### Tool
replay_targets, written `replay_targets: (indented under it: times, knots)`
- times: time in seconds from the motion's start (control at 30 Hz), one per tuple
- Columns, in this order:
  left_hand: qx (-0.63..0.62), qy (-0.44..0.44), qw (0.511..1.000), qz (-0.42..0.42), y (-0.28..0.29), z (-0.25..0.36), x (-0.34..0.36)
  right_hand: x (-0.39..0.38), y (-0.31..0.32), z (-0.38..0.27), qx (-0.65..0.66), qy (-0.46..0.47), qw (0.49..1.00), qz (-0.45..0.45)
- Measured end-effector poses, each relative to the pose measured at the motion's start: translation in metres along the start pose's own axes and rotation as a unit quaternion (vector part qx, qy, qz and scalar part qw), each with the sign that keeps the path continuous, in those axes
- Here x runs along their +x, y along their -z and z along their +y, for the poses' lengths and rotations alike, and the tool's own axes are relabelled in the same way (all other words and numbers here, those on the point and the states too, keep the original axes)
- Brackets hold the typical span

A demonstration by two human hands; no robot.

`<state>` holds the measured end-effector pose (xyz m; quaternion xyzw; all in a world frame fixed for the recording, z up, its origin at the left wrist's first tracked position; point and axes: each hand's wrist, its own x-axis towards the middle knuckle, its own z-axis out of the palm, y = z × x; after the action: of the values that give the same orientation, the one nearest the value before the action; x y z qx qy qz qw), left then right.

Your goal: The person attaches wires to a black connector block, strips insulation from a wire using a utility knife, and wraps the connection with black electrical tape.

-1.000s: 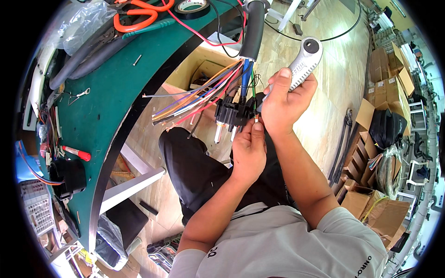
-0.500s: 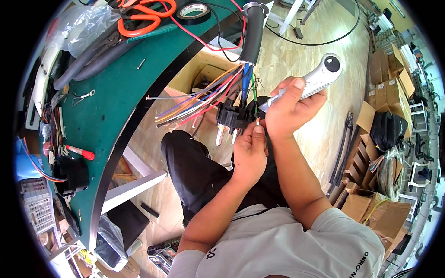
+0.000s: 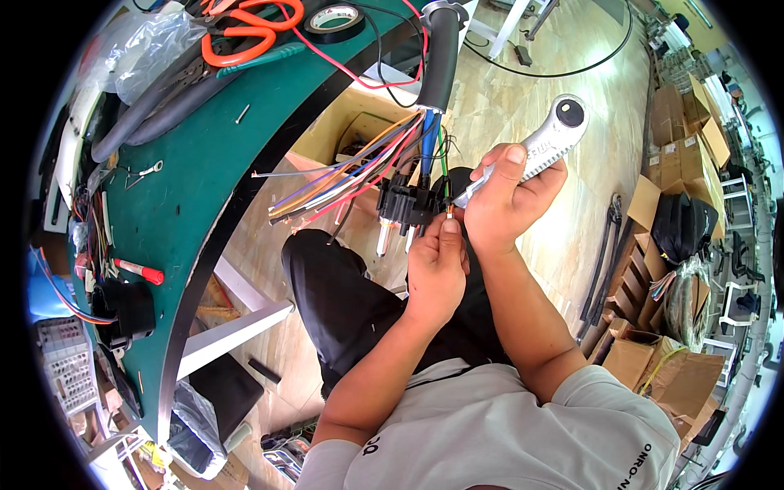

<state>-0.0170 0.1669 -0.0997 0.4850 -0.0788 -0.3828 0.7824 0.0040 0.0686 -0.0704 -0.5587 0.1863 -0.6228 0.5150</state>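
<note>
My left hand pinches the lower end of a green wire, where copper-coloured strands or a terminal show above my thumb. In my right hand is a grey utility knife; its blade end reaches the green wire just above my left fingertips. Beside the wire hangs a black connector housing with metal pins pointing down. Blue wires run into it from a thick black sleeved cable. Several loose coloured wires fan out to the left of the housing.
A green table curves along the left. On it lie orange-handled scissors, black tape, a red marker-like tool and grey tubing. An open carton stands below its edge; cardboard boxes line the right.
The knife and my right hand have shifted slightly left and down toward the wire. My left hand still pinches the wire end, and the cable and housing have drifted slightly left.
</note>
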Motion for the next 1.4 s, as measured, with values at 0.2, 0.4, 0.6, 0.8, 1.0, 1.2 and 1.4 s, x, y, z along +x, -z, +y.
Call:
replay_targets:
  times: [0.2, 0.4, 0.6, 0.8, 1.0, 1.2, 1.4]
  knots:
    - [-0.005, -0.003, 1.0, 0.002, -0.001, 0.002, -0.001, -0.001, -0.002, 0.001, 0.018, -0.019, 1.0, -0.003]
    - [0.007, -0.003, 1.0, 0.005, 0.0, 0.0, -0.001, -0.002, -0.005, 0.005, -0.028, 0.033, 0.999, 0.003]
    - [0.004, -0.012, 1.0, 0.0, 0.001, -0.001, 0.0, -0.004, -0.003, 0.007, -0.026, 0.048, 0.998, 0.011]
    - [0.011, -0.015, 1.0, 0.0, 0.003, -0.004, 0.001, -0.006, -0.004, 0.007, -0.039, 0.064, 0.997, 0.037]
    - [0.018, -0.019, 1.0, -0.001, 0.003, -0.004, 0.001, -0.006, -0.007, 0.008, -0.032, 0.065, 0.996, 0.043]
    - [0.006, -0.008, 1.0, -0.003, 0.002, -0.001, 0.0, 0.004, -0.009, 0.004, -0.031, 0.078, 0.995, 0.059]
    - [-0.015, 0.015, 1.0, 0.01, 0.0, 0.003, -0.002, 0.01, -0.005, 0.0, -0.034, 0.074, 0.995, 0.054]
